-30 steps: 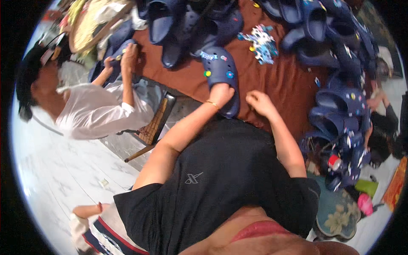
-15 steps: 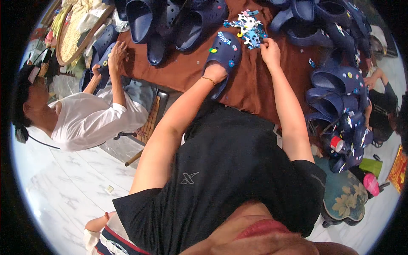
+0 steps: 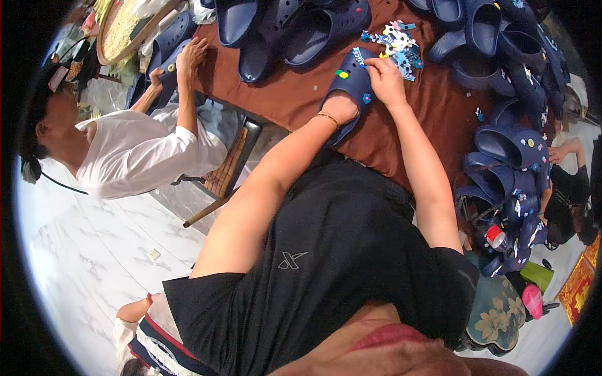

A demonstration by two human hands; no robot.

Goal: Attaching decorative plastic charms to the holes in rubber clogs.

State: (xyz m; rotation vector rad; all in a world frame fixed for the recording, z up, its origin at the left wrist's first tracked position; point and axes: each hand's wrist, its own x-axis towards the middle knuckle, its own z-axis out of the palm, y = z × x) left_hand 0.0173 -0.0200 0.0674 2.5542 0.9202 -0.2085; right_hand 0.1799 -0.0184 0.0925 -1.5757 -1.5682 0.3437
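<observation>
My left hand (image 3: pixel 342 109) is pushed into the opening of a navy blue clog (image 3: pixel 352 83) and holds it, its fingers hidden inside. The clog carries several charms: a lettered one near the toe, a green and yellow one (image 3: pixel 342 74), and a blue one (image 3: pixel 367 98). At the clog's right side near the toe is my right hand (image 3: pixel 387 83), thumb and fingers pinched together. What they hold, if anything, is too small to make out. Just beyond lies a pile of loose white, blue and black charms (image 3: pixel 401 42).
A brown cloth (image 3: pixel 263 103) covers the table. More navy clogs (image 3: pixel 326 34) stand at the far side, and others, many with charms, are heaped at the right (image 3: pixel 508 144). At the left a person in white (image 3: pixel 144 147) handles another clog. Another person (image 3: pixel 570 188) is beyond the right heap.
My right hand has moved from the charm pile to the clog's toe area. My left hand still holds the clog. The whole view has shifted slightly.
</observation>
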